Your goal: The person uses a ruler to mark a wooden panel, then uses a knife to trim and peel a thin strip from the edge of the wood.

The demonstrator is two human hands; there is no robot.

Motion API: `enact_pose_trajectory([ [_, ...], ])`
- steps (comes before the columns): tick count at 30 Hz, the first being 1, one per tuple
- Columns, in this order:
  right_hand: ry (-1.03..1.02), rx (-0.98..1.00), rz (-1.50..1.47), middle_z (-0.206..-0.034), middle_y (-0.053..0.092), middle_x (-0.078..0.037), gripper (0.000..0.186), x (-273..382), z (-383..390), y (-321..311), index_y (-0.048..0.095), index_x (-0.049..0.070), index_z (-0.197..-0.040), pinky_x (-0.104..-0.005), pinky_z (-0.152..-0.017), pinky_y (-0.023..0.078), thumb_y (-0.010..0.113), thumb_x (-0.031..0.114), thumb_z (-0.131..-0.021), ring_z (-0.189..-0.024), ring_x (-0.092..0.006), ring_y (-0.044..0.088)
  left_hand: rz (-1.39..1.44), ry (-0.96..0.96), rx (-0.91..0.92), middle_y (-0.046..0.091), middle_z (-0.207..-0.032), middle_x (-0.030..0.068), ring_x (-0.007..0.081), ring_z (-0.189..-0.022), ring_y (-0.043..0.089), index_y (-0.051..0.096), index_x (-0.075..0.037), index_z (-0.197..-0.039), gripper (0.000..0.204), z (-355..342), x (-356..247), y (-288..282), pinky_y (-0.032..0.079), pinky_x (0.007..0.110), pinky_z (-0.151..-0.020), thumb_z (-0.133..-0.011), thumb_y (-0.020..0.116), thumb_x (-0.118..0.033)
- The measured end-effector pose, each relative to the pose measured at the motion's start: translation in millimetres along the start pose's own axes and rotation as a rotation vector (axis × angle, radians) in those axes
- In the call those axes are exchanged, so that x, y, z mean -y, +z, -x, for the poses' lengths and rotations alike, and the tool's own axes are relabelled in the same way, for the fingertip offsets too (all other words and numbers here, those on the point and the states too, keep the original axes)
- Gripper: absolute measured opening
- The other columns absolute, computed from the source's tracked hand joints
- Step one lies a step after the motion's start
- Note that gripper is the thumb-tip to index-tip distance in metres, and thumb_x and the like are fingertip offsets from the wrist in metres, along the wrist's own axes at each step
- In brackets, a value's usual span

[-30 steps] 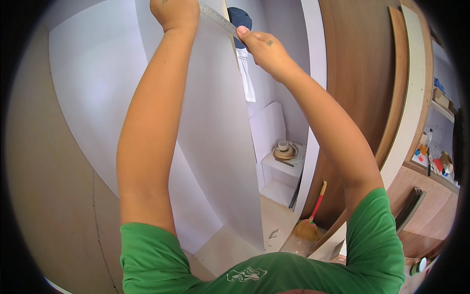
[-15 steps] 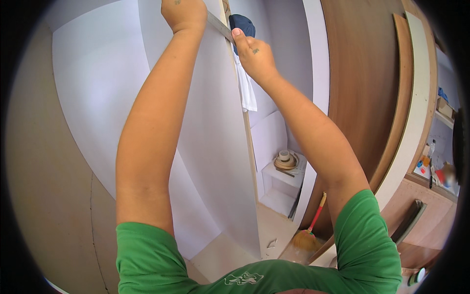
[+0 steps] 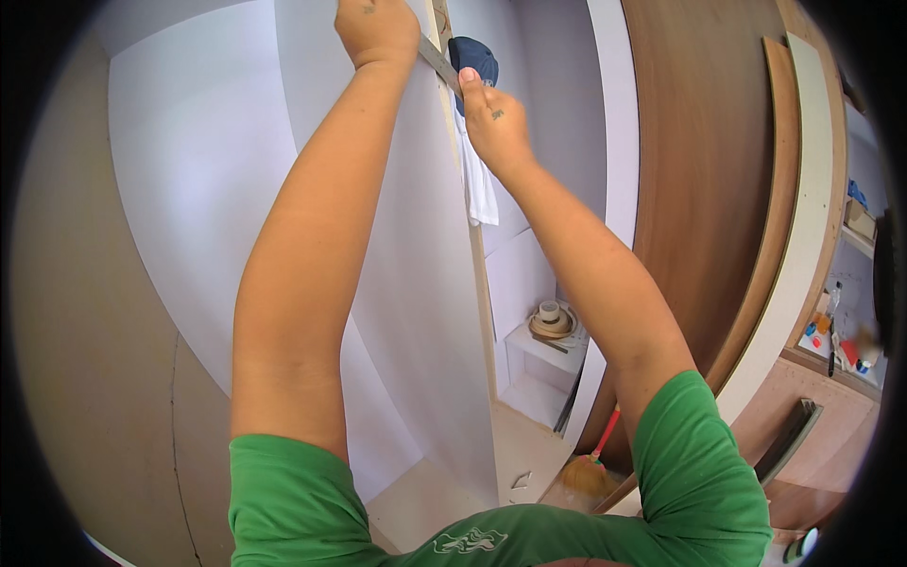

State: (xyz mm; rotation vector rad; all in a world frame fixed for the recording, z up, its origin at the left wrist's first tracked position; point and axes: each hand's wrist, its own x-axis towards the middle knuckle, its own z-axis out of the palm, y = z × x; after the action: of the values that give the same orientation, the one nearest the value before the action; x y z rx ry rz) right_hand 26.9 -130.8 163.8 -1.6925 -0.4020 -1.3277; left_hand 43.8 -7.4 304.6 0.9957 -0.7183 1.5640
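Note:
A steel ruler slants across the pale panel edge at top centre. My right hand is closed on its lower end, thumb uppermost. My left hand is at the other end, its fingers cut off or hidden at the top edge. Just behind the ruler, a dark blue cap hangs above a white cloth inside the pale cabinet.
Coiled edging rests on a small shelf. Brown boards stand at the right, with a broom at their foot. Farther right, shelves hold small tools and boxes. A cracked wall is at the left.
The view has shifted slightly, scenery sitting lower. My left hand is further right and down; my right hand is lower and further left, so the two are nearer each other.

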Motion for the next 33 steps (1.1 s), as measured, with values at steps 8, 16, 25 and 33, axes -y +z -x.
enact_pose_trajectory([
  [8, 0.037, -0.047, -0.008, -0.066, 0.06, -0.019, 0.077, -8.5, -0.4, 4.1, 0.059, -0.002, -0.07, -0.0428, -0.07, 0.048, 0.039, 0.064, -0.103, -0.067, -0.032, 0.058, 0.031, -0.01, 0.083, 0.065, -0.08, 0.0255, 0.0378, -0.079, 0.064, 0.063, 0.007, -0.094, 0.054, 4.9, -4.2, 6.3, 0.048, 0.048, -0.079, -0.108, 0.041, -0.041],
  [16, 0.066, -0.052, -0.017, -0.067, 0.061, -0.019, 0.077, 2.5, 4.1, 1.7, 0.061, -0.001, -0.071, -0.0441, -0.069, 0.048, 0.038, 0.065, -0.103, -0.068, -0.034, 0.058, 0.019, 0.017, 0.089, 0.066, -0.085, 0.0252, 0.0375, -0.082, 0.063, 0.065, 0.006, -0.095, 0.051, 2.5, -3.5, 3.1, 0.048, 0.047, -0.082, -0.107, 0.043, -0.038],
  [25, 0.087, -0.028, 0.025, -0.067, 0.061, -0.017, 0.079, -1.9, 0.5, -3.8, 0.059, 0.001, -0.067, -0.0449, -0.067, 0.048, 0.038, 0.069, -0.101, -0.068, -0.0336, 0.059, 0.128, -0.245, 0.236, 0.064, -0.137, 0.0164, 0.0264, -0.131, 0.057, 0.059, 0.005, -0.135, 0.053, 7.2, -44.1, -7.9, 0.041, 0.037, -0.111, -0.107, 0.036, -0.034],
  [33, 0.068, -0.041, -0.022, -0.063, 0.058, -0.016, 0.08, -9.6, 0.9, 4.9, 0.056, 0.001, -0.064, -0.0461, -0.065, 0.047, 0.039, 0.07, -0.1, -0.063, -0.0327, 0.056, 0.075, -0.189, 0.168, 0.063, -0.139, 0.0183, 0.0271, -0.132, 0.058, 0.06, 0.005, -0.135, 0.055, 12.3, -29.8, -6.3, 0.043, 0.038, -0.11, -0.107, 0.033, -0.035],
])
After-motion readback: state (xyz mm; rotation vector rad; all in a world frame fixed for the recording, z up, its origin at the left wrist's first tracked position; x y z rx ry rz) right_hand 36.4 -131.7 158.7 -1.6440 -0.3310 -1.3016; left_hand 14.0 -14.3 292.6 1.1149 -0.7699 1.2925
